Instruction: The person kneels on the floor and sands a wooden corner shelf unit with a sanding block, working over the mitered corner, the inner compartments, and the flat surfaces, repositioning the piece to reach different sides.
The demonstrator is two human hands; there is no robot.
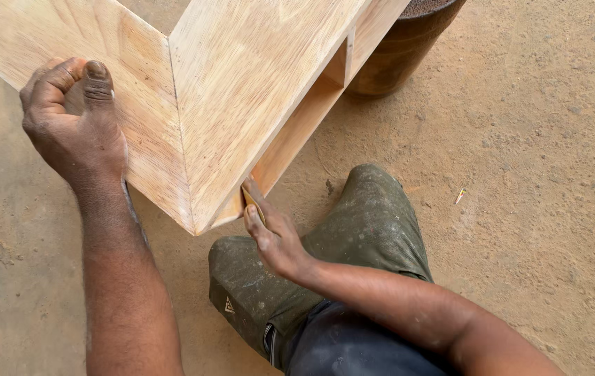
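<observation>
- Holding a light wooden frame (235, 90) at two places: pale, unfinished boards with clear grain, joined at a mitred corner that points down toward the person.
- Left hand (74, 122) grips the upper edge of the left board; fingers curled over the far edge, thumb flat on the face. Grip closed on the wood.
- Right hand (273, 233) sits just below the frame's corner, under the right board's lower edge. Its fingers pinch a small tan piece, seemingly sandpaper (251, 200), pressed against the inner face of the wood. Grip narrow, holding that piece.
- Inside the right board, a shallow recess with a short cross block shows, up and right of the right grip.
- Below the right grip: a bent knee in dusty olive trousers (374, 223), touching the wrist's underside; a small pale triangular mark on the cloth, lower left of the grip.
- Beyond the frame, well above the right grip: a round rusty-brown drum (402, 52), partly hidden by the board.
- Sandy concrete floor (534, 174) all around; a small pale chip (459, 196) lies on it, well right of the right grip.
</observation>
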